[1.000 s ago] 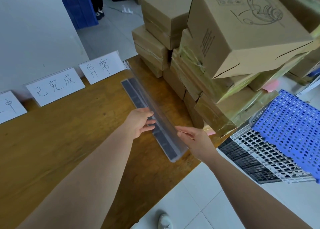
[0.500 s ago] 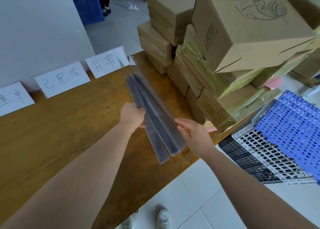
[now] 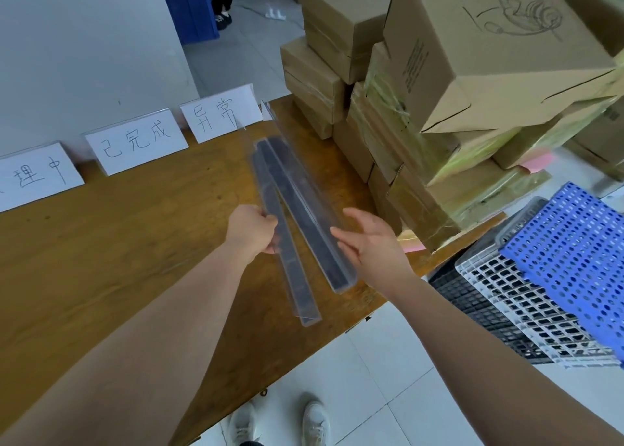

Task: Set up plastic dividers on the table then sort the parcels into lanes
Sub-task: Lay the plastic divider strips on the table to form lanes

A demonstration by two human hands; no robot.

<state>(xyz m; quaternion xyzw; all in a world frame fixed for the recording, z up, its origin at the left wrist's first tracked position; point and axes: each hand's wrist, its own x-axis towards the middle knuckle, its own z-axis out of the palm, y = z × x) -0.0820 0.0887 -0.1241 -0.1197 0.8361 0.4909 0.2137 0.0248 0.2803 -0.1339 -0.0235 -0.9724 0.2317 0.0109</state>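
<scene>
left hand (image 3: 255,230) clenched on one of two dividers (image 3: 305,206); right hand (image 3: 369,244) slack, fingers straight against other. both above counter (image 3: 135,243), beside parcel stack (image 3: 398,135). risk: loose strip slips off counter edge.

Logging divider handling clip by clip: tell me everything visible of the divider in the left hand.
The divider is a long, narrow clear-plastic strip with a dark band along its length. The left hand grips it near mid-length, holding it slanted over the wooden table; its far end overlaps a second divider.
</scene>
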